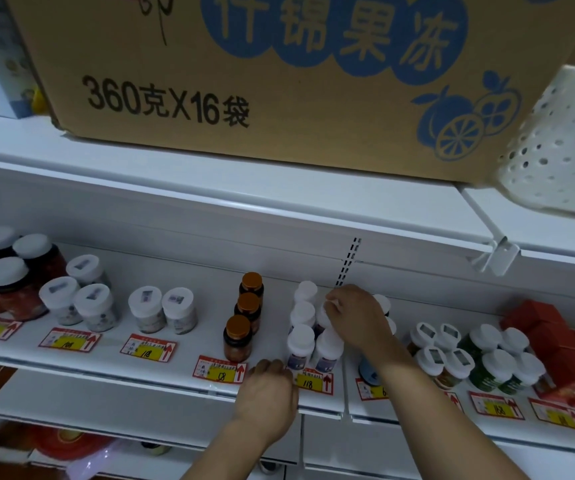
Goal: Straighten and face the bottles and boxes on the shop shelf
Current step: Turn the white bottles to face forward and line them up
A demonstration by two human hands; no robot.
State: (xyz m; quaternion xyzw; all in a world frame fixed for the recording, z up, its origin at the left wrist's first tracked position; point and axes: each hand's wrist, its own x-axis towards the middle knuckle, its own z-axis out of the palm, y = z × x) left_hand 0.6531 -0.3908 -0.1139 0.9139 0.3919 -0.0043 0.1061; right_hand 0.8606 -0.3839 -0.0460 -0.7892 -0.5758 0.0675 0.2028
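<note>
Nearest the camera, the left hand [268, 393] rests on the front lip of the white shelf [106, 367], its fingers curled down beside the price tag marked 118 [314, 382]; they hold nothing, though whether the fingertips press the tag cannot be told. Just beyond it stand the white-capped bottles [300, 344], two rows running back from the shelf edge. The right hand [352, 315] reaches over these rows, fingers curled around the cap of one bottle in the right-hand row, roughly midway back.

To the left of that group, three amber bottles with brown caps [238, 336] stand in a single file from front to back, a red and yellow tag before them. Further left are pairs of pale jars with white lids [161, 308], then a cluster of dark red jars [16, 285] at the left end. To the right of the arm stand green bottles with white caps [497, 362], and beyond them a stack of red boxes [563, 351] near the right end of the shelf.

On the shelf above sits a large cardboard carton [279, 81] printed in blue, with a white perforated basket [563, 143] beside it at the right.
</note>
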